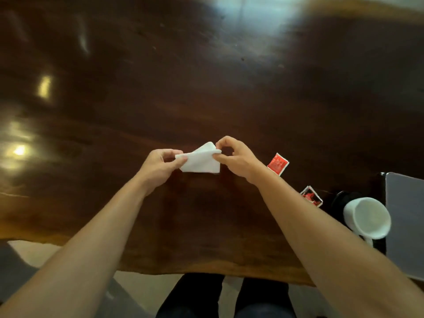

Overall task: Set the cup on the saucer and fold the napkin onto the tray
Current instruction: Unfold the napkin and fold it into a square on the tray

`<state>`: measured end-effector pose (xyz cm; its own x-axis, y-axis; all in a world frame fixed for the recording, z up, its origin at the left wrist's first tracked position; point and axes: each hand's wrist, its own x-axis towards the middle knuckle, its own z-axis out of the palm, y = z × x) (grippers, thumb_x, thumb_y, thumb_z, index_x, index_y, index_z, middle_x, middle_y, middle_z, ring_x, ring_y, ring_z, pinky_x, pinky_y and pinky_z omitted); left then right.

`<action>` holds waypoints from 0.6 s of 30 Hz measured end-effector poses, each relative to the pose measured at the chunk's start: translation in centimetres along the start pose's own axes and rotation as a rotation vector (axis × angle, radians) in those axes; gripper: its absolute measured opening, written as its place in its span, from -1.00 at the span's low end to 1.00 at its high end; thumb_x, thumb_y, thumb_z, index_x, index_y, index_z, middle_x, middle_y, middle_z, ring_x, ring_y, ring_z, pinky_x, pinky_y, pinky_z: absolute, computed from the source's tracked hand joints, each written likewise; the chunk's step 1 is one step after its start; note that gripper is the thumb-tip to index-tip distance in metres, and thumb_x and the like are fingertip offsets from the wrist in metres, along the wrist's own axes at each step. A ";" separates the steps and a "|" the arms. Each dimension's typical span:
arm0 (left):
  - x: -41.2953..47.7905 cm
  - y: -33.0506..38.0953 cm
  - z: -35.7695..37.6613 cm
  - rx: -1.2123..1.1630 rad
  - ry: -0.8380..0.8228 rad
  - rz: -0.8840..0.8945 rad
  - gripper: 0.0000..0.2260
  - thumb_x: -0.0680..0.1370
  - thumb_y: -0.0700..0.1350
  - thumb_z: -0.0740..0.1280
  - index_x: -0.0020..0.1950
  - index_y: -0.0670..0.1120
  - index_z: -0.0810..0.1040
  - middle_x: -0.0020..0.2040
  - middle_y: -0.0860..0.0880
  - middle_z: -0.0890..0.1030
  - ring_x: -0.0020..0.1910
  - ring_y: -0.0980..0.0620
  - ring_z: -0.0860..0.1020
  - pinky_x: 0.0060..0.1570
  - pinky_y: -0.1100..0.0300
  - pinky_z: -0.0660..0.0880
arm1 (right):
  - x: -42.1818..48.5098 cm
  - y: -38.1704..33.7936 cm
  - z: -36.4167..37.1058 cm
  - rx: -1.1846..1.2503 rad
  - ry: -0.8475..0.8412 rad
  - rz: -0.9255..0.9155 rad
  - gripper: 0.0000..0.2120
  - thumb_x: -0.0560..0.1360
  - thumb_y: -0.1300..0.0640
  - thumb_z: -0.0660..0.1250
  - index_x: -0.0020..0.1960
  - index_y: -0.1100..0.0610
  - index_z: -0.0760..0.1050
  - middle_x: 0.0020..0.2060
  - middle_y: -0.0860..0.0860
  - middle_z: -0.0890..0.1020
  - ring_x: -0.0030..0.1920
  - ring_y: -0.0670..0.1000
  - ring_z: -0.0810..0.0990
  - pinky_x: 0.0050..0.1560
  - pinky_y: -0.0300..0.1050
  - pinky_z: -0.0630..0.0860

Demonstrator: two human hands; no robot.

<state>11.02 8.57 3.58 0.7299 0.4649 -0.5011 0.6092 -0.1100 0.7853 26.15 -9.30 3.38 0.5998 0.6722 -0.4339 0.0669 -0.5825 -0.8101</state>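
Note:
A white paper napkin (200,161), partly folded, is held just above the dark wooden table between both hands. My left hand (160,167) pinches its left corner, and my right hand (236,157) pinches its upper right edge. At the right, a white cup (367,218) stands on a dark saucer (341,199), of which only a part shows. Beside them lies a grey tray (406,221), cut off by the frame's right edge.
Two red sachets lie on the dark wooden table (206,88): one sachet (278,163) right of my right hand, another sachet (312,195) near the saucer. The table's front edge runs close to my legs.

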 end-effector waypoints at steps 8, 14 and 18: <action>-5.6 4.2 1.2 -0.712 -0.175 -0.477 -0.60 0.59 0.13 0.34 0.22 -0.16 0.64 0.12 -0.13 0.70 0.18 -0.16 0.66 0.15 -0.12 0.61 | -7.2 -2.8 0.2 0.362 0.110 0.171 -0.89 0.60 -0.02 0.32 0.01 0.01 0.48 0.03 0.02 0.59 0.04 -0.01 0.59 -0.04 -0.13 0.52; -8.3 3.3 4.2 -1.018 -0.269 -0.760 -0.47 0.53 0.13 0.42 0.33 -0.22 0.48 0.17 -0.25 0.68 0.13 -0.28 0.67 0.04 -0.23 0.63 | -11.8 -0.9 -1.3 0.654 -0.120 0.624 -0.62 0.51 0.00 0.45 0.27 0.10 0.51 0.13 0.11 0.68 0.08 0.13 0.71 -0.04 0.04 0.68; -9.5 3.2 6.8 -0.952 -0.402 -0.758 -0.55 0.50 0.05 0.47 0.32 -0.09 0.51 0.14 -0.28 0.69 0.10 -0.32 0.67 0.15 -0.28 0.56 | -14.8 1.2 -2.4 0.908 -0.069 0.679 -0.60 0.49 0.12 0.49 0.28 0.11 0.50 0.14 0.15 0.69 0.13 0.14 0.68 -0.07 0.02 0.67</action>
<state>8.13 -2.19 8.43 0.4426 -0.1802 -0.8784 0.5722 0.8110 0.1219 19.23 -21.02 9.75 0.2445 0.3836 -0.8905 -0.8752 -0.3080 -0.3730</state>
